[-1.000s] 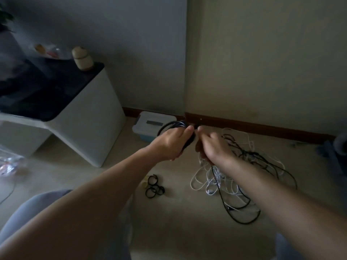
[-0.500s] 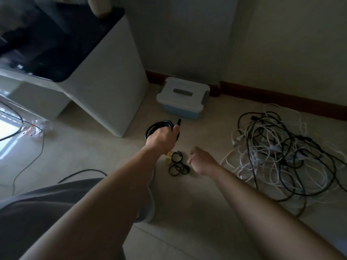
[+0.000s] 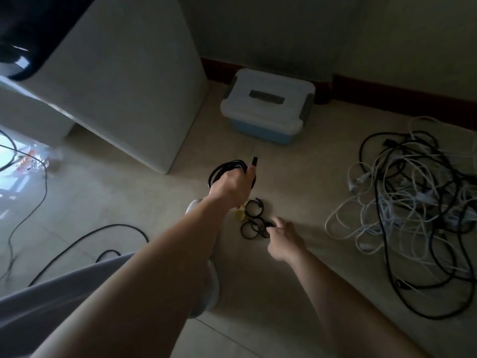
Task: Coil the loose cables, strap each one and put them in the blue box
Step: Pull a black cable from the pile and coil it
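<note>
Two bare hands reach out over a pale tiled floor [image 3: 296, 293] in dim light. The left hand [image 3: 229, 188] is closed in a fist around a coiled black cable [image 3: 223, 167], gripping the bundle so that its loops stick out beyond the knuckles and one plug end [image 3: 254, 161] points up past the fingers. The right hand [image 3: 282, 240] is lower and nearer the body, its fingertips pinched on the edge of a small cluster of black loop straps [image 3: 254, 220] lying on the floor; whether it has one fully gripped is hard to tell. Just left of the straps, touching them, sits a small yellow object [image 3: 239, 215], too blurred to identify.

Beyond the left hand stands the blue box [image 3: 265, 130] with its white lid [image 3: 268, 98] shut, set against the dark skirting board [image 3: 400, 95] at the foot of the wall. To the right of the right hand, well apart from it, a loose tangle of black and white cables [image 3: 407, 202] sprawls across the floor. On the left rises a white cabinet [image 3: 124, 81] with a dark top. Another black cable [image 3: 85, 239] trails across the floor at lower left, near a grey-clad leg [image 3: 46, 311] at the bottom edge.
</note>
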A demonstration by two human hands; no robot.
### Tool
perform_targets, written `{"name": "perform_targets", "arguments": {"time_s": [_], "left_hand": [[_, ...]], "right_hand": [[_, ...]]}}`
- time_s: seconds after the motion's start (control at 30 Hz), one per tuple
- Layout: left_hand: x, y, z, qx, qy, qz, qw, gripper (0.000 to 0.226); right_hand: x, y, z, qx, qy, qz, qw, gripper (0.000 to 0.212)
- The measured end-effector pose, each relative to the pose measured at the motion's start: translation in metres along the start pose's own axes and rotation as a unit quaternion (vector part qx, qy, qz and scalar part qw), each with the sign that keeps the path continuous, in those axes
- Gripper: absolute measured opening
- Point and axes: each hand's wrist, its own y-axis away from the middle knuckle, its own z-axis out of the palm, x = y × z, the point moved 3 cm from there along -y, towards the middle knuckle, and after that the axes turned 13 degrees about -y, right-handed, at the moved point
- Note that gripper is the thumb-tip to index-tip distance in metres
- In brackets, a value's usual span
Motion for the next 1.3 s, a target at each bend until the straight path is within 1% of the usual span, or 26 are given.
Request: {"name": "perform_targets", "arguments": {"time_s": [0.03, 0.07, 0.13, 0.17, 0.2, 0.23, 0.3, 0.4, 0.53, 0.6, 0.67, 0.73, 0.8, 0.9, 0.97, 1.07, 1.17, 1.23, 1.3], "left_hand": [[0.001, 0.000, 0.000, 0.001, 0.001, 0.006, 1.000, 0.024], [0.001, 0.000, -0.001, 0.007, -0.002, 0.012, 1.000, 0.029], [-0.001, -0.002, -0.001, 0.022, 0.024, -0.005, 0.999, 0.053], [-0.001, -0.002, -0.002, 0.026, 0.036, -0.018, 0.999, 0.059], [-0.001, 0.000, -0.003, 0.026, 0.038, -0.020, 0.999, 0.061], [0.001, 0.001, -0.004, 0.023, 0.038, -0.014, 0.999, 0.057], [0.006, 0.006, -0.010, 0.015, 0.041, 0.001, 0.999, 0.045], [0.017, 0.015, -0.025, 0.025, 0.049, 0.004, 0.998, 0.055], [0.042, 0.035, -0.052, 0.006, 0.062, 0.035, 0.997, 0.051], [0.055, 0.049, -0.068, 0.006, 0.079, 0.055, 0.995, 0.063], [0.070, 0.061, -0.083, -0.001, 0.103, 0.105, 0.989, 0.074], [0.086, 0.081, -0.098, -0.009, 0.117, 0.156, 0.981, 0.080], [0.101, 0.102, -0.117, -0.007, 0.108, 0.176, 0.978, 0.085], [0.129, 0.144, -0.147, 0.025, 0.058, 0.211, 0.975, 0.082], [0.147, 0.172, -0.165, 0.051, 0.056, 0.238, 0.968, 0.076], [0.169, 0.207, -0.180, 0.060, 0.122, 0.278, 0.951, 0.062], [0.182, 0.232, -0.188, 0.090, 0.191, 0.271, 0.939, 0.035], [0.189, 0.244, -0.189, 0.101, 0.233, 0.266, 0.930, 0.028], [0.194, 0.252, -0.187, 0.103, 0.279, 0.268, 0.916, 0.029]], "right_hand": [[0.001, -0.001, 0.001, 0.002, 0.010, -0.006, 1.000, 0.046], [0.002, -0.001, 0.000, 0.004, 0.017, -0.012, 1.000, 0.045], [0.004, -0.002, -0.001, 0.010, 0.019, -0.022, 1.000, 0.045], [0.005, -0.002, -0.001, 0.014, 0.009, -0.026, 1.000, 0.044], [0.006, -0.001, -0.004, 0.025, -0.011, -0.028, 0.999, 0.041], [0.006, 0.001, -0.008, 0.041, -0.038, -0.029, 0.998, 0.035], [0.005, 0.008, -0.019, 0.074, -0.092, -0.025, 0.993, 0.019], [0.004, 0.022, -0.038, 0.108, -0.164, -0.017, 0.980, 0.022], [-0.006, 0.057, -0.077, 0.152, -0.254, -0.034, 0.954, 0.021], [-0.014, 0.080, -0.102, 0.176, -0.291, -0.052, 0.939, 0.020], [-0.023, 0.104, -0.130, 0.200, -0.329, -0.074, 0.920, 0.012], [-0.032, 0.136, -0.161, 0.231, -0.366, -0.101, 0.896, 0.014], [-0.039, 0.167, -0.191, 0.260, -0.383, -0.123, 0.878, 0.017], [-0.047, 0.217, -0.231, 0.302, -0.375, -0.154, 0.863, 0.017], [-0.051, 0.252, -0.252, 0.333, -0.376, -0.187, 0.845, 0.019], [-0.057, 0.304, -0.274, 0.374, -0.369, -0.221, 0.822, 0.016], [-0.062, 0.347, -0.284, 0.401, -0.358, -0.236, 0.810, 0.014], [-0.061, 0.368, -0.287, 0.398, -0.389, -0.249, 0.793, 0.016], [-0.057, 0.382, -0.289, 0.378, -0.439, -0.252, 0.775, 0.019]]}}
